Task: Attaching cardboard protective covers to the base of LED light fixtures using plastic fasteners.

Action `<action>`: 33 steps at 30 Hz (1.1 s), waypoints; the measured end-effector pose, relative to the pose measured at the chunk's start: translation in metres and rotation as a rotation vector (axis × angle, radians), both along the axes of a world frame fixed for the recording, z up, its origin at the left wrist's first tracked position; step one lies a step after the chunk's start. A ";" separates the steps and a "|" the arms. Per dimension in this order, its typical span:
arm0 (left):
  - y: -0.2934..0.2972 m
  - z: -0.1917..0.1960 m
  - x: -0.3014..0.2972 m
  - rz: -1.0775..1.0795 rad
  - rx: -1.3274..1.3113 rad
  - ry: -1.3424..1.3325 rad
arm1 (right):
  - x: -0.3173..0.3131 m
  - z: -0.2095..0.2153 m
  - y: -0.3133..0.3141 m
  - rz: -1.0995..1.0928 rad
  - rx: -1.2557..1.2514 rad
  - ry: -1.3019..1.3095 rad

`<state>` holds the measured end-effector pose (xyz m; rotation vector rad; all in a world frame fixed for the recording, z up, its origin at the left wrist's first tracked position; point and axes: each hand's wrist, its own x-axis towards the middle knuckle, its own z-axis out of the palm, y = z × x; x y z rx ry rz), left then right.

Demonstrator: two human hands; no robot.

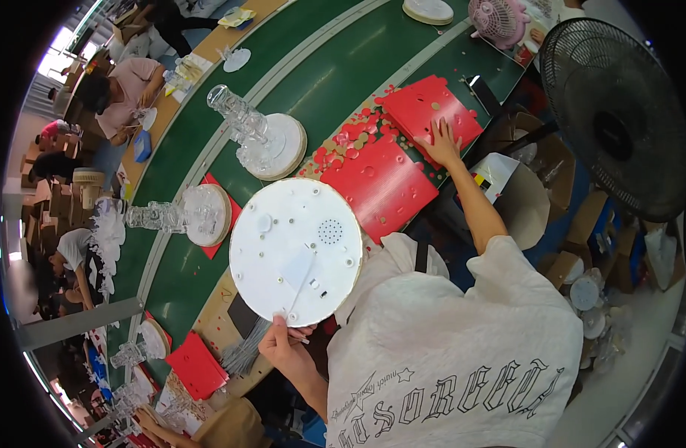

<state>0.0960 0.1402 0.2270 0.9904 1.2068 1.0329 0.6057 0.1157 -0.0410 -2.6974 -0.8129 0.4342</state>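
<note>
My left hand [284, 343] grips a round white base plate [294, 257] by its lower edge, thumb on the face. The plate's face is turned up, with small screw holes, a speaker-like grid of dots, a small switch and a white wire. My right hand [441, 143] lies with fingers spread on a stack of red sheets [425, 112] with cut-outs. Nearer to me lies another red sheet [380, 190], partly beside the plate. Small red and tan discs [346, 145] are scattered to the left of the sheets.
On the green conveyor belt [313, 75] stand clear lamp-like pieces on round bases [272, 145]. A phone [482, 95] lies by the red stack. At right are a black fan [619, 119] and cartons [574, 246]. Red sheets [197, 366] and wires [246, 351] lie lower left. Other people work nearby.
</note>
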 end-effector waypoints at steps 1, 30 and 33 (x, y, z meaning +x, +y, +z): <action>0.001 0.000 0.000 -0.011 -0.003 0.001 | -0.002 0.000 0.001 0.009 0.002 0.000; -0.006 -0.001 0.025 0.022 -0.015 -0.007 | -0.092 0.268 -0.020 -0.002 1.491 0.947; -0.013 -0.006 0.028 0.086 -0.055 -0.042 | -0.167 0.244 -0.004 -0.039 1.076 1.209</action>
